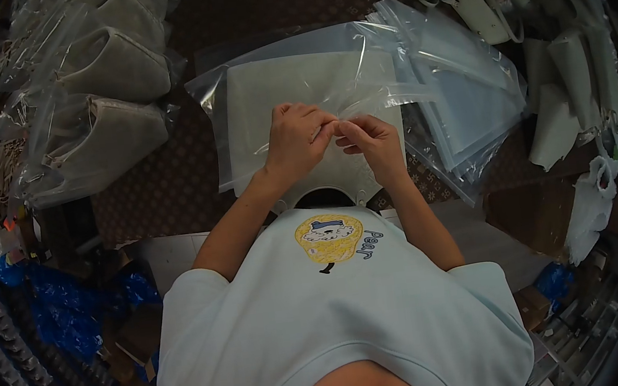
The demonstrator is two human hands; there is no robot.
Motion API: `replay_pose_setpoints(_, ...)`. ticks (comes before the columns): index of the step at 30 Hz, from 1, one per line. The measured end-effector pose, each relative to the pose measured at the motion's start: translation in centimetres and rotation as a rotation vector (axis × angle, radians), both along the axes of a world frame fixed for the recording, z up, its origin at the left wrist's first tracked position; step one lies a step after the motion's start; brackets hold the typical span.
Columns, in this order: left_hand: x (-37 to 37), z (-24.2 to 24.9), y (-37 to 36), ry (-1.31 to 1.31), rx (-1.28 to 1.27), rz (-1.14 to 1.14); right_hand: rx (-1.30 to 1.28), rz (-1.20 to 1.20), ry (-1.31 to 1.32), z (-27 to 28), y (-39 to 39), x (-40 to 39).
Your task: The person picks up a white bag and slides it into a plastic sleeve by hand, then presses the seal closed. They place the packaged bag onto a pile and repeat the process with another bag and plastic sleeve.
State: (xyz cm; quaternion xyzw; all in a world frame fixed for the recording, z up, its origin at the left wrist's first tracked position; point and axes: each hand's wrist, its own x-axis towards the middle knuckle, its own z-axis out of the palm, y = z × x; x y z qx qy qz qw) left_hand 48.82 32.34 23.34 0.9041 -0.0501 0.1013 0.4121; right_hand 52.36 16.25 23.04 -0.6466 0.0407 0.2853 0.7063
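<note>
A pale bag [258, 91] lies flat in front of me, its curved opening toward my body, with a clear plastic sleeve [216, 96] under and around it. Over the bag's middle, my left hand [295, 139] and my right hand [374, 145] meet at the fingertips. Both hands are closed in a pinch; whatever sits between the fingertips is too small to make out. Clear film bunches just beyond the fingers. To the right, a stack of flat clear plastic sleeves [467, 96] overlaps the bag's sleeve.
Pale bags in clear plastic [98, 142] line the left side of the patterned tabletop [148, 205]. More pale bags [573, 83] stand at the right and back right. Below the table are blue plastic [65, 308], cardboard boxes [141, 333] and a white plastic bag [592, 208].
</note>
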Motion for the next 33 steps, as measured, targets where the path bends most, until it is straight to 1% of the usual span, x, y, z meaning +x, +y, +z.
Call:
replay_pose_setpoints(1, -0.1, 0.0, -0.1, -0.11, 0.066, 0.017, 0.038, 0.026, 0.018, 0.0, 0.0, -0.1)
replay_pose_setpoints(2, -0.2, 0.0, -0.3, -0.111, 0.067, 0.017, 0.039, 0.026, 0.017, -0.2, 0.1, -0.1)
replay_pose_setpoints(4, -0.2, 0.0, -0.6, -0.261, 0.125, 0.063, 0.083, -0.022, -0.018, -0.9, 0.2, -0.2)
replay_pose_setpoints(7, -0.6, -0.7, -0.4, -0.234, 0.155, 0.043, 0.065, -0.063, -0.024, -0.9, 0.4, -0.3)
replay_pose_setpoints(11, -0.5, -0.8, -0.6, -0.263, 0.18, 0.05, 0.029, -0.081, 0.008, -0.8, 0.8, -0.4)
replay_pose_setpoints(13, -0.3, -0.4, -0.8, -0.34, 0.202, 0.055, 0.114, -0.119, 0.018, -1.1, 0.8, -0.3)
replay_pose_setpoints(18, -0.8, -0.4, -1.3, -0.364, 0.18, 0.103, 0.046, -0.088, 0.005, -0.9, 0.7, -0.6)
replay_pose_setpoints(20, -0.9, -0.2, -1.6, -0.368, 0.169, 0.122, 0.028, -0.083, -0.014, -1.9, 0.5, -0.6)
replay_pose_setpoints(22, -0.7, 1.3, -1.4, -0.434, 0.126, 0.154, -0.178, -0.046, 0.013, -3.4, 0.6, -0.3)
replay_pose_setpoints(23, -0.8, 2.1, -1.0, -0.433, 0.131, 0.153, -0.173, -0.046, 0.014, -3.7, 0.3, -0.8)
replay_pose_setpoints(25, 0.0, 3.3, -0.1, -0.438, 0.194, 0.219, -0.366, 0.089, 0.072, -2.1, -0.5, -0.7)
replay_pose_setpoints(26, -0.6, 2.9, 0.4, -0.425, 0.196, 0.22, -0.364, 0.094, 0.085, -0.8, -0.9, -1.6)
replay_pose_setpoints(28, -0.5, 1.9, 1.5, -0.318, 0.3, 0.166, -0.562, 0.163, -0.665, 3.4, -1.1, -1.6)
replay_pose_setpoints(29, -0.4, 2.0, 1.4, -0.322, 0.301, 0.158, -0.562, 0.154, -0.665, 4.7, -0.5, -0.8)
replay_pose_setpoints(31, -1.0, 2.3, 0.4, -0.354, 0.261, 0.114, -0.852, 0.129, -1.375, 6.0, 0.6, 1.0)
replay_pose_setpoints(32, -1.2, 2.6, 0.4, -0.362, 0.261, 0.11, -0.91, 0.269, -1.308, 4.9, 0.3, 1.5)
replay_pose_setpoints(33, -1.4, 2.8, 0.6, -0.343, 0.286, 0.086, -0.91, 0.264, -1.318, 4.5, -0.1, 1.7)
